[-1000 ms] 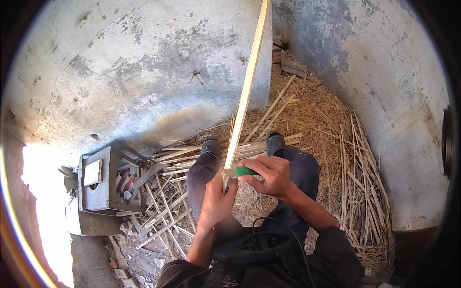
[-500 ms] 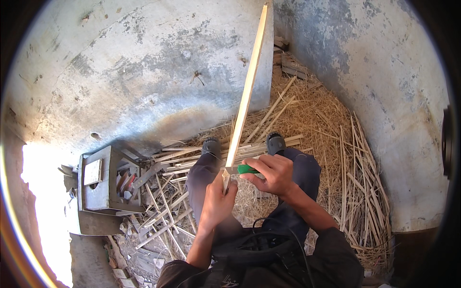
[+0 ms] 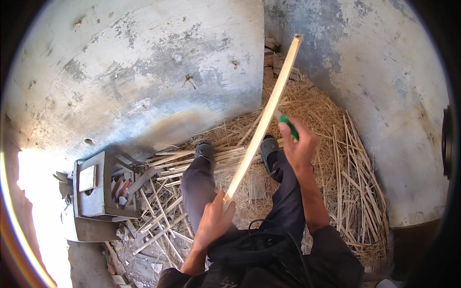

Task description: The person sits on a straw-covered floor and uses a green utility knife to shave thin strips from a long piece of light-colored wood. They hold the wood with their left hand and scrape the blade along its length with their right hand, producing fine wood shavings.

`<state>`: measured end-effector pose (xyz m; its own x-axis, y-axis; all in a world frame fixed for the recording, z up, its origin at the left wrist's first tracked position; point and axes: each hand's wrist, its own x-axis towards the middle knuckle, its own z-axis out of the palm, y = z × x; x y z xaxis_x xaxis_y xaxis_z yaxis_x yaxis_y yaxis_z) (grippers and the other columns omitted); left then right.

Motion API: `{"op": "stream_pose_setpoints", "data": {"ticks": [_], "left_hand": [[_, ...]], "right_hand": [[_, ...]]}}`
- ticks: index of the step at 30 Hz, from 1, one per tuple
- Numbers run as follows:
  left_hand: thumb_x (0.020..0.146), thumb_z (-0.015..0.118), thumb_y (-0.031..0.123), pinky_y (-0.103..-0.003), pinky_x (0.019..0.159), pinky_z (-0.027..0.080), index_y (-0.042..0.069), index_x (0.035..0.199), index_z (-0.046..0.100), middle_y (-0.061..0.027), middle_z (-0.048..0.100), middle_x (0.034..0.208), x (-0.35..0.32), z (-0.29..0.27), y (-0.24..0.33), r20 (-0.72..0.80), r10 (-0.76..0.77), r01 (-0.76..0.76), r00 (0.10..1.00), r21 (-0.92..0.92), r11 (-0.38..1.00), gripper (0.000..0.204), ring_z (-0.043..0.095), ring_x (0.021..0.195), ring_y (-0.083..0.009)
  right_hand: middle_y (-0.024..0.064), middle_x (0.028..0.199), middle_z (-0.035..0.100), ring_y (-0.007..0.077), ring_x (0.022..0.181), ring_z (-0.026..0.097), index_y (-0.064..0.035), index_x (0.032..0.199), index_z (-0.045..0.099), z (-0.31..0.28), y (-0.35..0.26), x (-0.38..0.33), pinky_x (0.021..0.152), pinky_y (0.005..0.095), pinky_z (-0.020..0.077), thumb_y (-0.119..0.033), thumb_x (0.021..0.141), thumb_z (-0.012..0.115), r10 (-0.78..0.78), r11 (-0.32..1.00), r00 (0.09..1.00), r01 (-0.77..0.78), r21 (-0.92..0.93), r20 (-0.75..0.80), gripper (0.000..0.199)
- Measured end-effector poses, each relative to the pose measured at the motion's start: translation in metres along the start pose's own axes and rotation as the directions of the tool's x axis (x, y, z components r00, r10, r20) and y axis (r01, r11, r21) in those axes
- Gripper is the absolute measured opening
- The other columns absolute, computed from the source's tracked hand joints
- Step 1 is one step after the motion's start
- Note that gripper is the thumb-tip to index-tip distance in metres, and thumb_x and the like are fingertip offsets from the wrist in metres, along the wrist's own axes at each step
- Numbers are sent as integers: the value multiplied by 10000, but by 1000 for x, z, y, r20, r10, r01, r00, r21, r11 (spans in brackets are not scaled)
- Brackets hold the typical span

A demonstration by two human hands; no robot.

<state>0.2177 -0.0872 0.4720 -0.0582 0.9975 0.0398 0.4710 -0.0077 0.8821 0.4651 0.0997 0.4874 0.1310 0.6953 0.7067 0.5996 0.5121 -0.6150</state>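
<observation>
Right hand point(image 3: 302, 144) moved up stick point(image 3: 261, 126), whose tip swung right. Right grips green knife point(image 3: 289, 127), blade blurred near stick. Left hand point(image 3: 214, 218) clenched round near end only, stick slanting over straw point(image 3: 314, 103). Unbraced far end could wobble, blade skid.

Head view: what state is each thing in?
Wooden strip: held slanting, upper end leaning right.
Left hand: closed around the strip's lower end.
Green-handled tool: gripped; contact with strip unclear.
Right hand: closed on the tool.
Grey box: open-sided, things inside.
Straw: loose, scattered.
</observation>
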Motion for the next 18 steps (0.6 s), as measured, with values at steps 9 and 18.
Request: {"op": "stream_pose_setpoints", "data": {"ticks": [9, 18], "left_hand": [[1028, 746, 125, -514, 574, 457, -3, 1041, 525, -270, 648, 748, 16, -24, 15, -102, -21, 29, 995, 81, 996, 256, 638, 697, -522], [1037, 742, 122, -552, 571, 479, 3, 1099, 502, -291, 661, 742, 26, -14, 11, -221, 122, -99, 968, 115, 988, 275, 687, 733, -536]], "right_hand": [[81, 852, 783, 213, 726, 776, -56, 1029, 788, -3, -30, -34, 634, 332, 586, -337, 993, 820, -123, 958, 956, 43, 285, 267, 284], [48, 789, 741, 229, 623, 708, -73, 996, 786, 16, -53, -60, 563, 336, 531, -422, 939, 866, -468, 858, 830, 346, 378, 302, 362]]}}
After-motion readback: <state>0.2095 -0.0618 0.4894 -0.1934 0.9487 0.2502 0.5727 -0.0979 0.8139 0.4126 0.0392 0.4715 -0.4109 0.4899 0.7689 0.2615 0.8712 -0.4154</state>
